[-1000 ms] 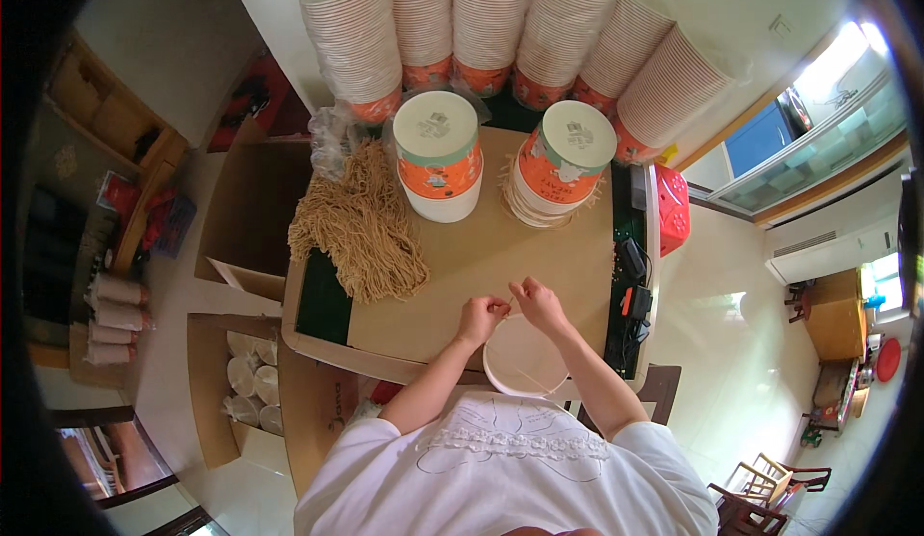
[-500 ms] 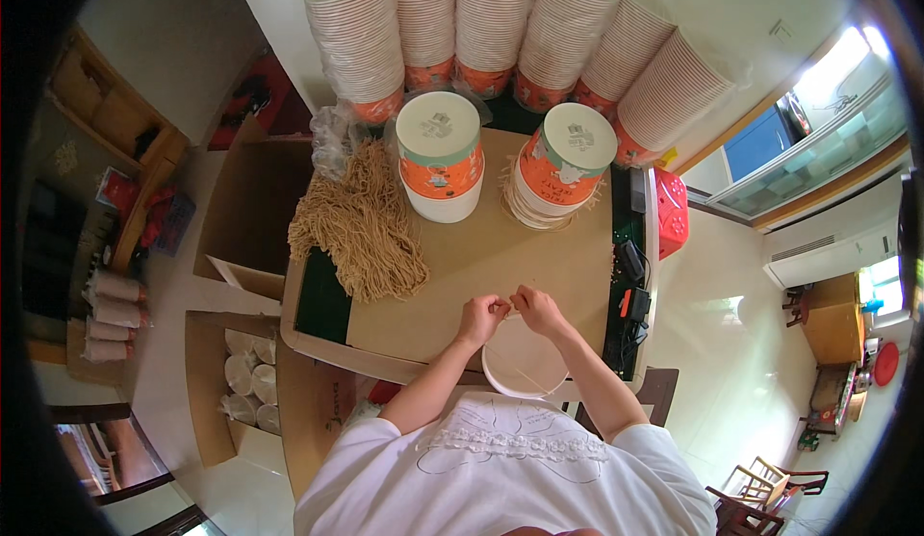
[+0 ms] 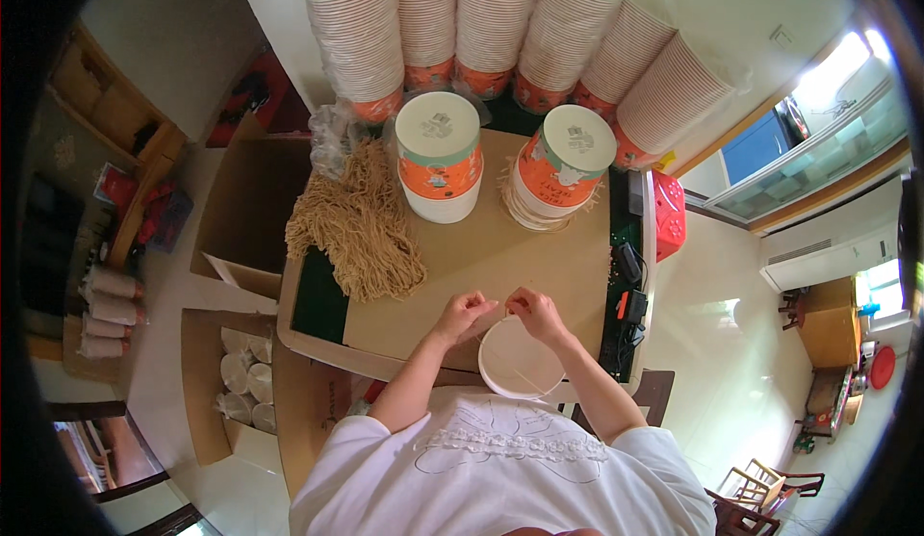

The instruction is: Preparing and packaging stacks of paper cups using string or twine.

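Note:
A white paper bucket (image 3: 496, 374), its open mouth facing up, sits at the table's near edge against my shirt. A thin tan cord (image 3: 529, 382) lies inside it. My right hand (image 3: 539, 317) is closed at the bucket's far rim, thumb and fingers pinching there. To the left of the rim, my left hand (image 3: 464, 319) hovers with its fingertips pinched together; whatever they hold is too small to make out. Farther left lies a loose bundle of tan cords (image 3: 361, 223). Two upside-down bucket stacks, a left one (image 3: 440, 170) and a right one (image 3: 566, 165) with cords around its lower rims, stand beyond.
Tall wrapped stacks of orange-and-white buckets (image 3: 499, 16) line the wall behind the table. Black chargers and cables (image 3: 630, 305) lie along the right edge, beside a red plastic stool (image 3: 669, 214). On the left floor an open carton (image 3: 202, 392) holds more wrapped stacks.
My left hand has drawn away from my right, leftward and slightly down, so a gap shows between them. The right hand stays at the bucket's rim.

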A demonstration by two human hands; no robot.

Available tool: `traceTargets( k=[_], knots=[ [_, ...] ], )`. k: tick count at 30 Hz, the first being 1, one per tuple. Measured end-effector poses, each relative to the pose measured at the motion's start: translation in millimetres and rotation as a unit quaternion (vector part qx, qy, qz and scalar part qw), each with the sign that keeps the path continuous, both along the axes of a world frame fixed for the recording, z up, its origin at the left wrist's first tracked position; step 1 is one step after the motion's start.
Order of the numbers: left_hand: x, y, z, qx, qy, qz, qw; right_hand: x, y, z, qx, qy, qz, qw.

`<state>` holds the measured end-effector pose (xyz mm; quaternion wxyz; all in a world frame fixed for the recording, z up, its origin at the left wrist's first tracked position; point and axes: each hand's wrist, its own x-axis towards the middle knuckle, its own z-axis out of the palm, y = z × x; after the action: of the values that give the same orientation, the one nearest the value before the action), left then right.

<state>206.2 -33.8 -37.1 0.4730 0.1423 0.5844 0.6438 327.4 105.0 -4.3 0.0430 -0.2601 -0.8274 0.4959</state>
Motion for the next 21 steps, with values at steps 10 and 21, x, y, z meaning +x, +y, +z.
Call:
traceTargets(
  k=[10, 21],
  knots=[
    [5.1, -1.0, 1.7, 0.033, 0.265, -0.075, 0.961, -4.9, -5.9, 7.1, 0.043, -0.024, 0.005, 0.999],
    [8.8, 4.0, 9.9, -0.029, 0.387, -0.110, 0.915, -5.8, -3.5, 5.8, 0.056, -0.031, 0.034, 0.997]
  ],
)
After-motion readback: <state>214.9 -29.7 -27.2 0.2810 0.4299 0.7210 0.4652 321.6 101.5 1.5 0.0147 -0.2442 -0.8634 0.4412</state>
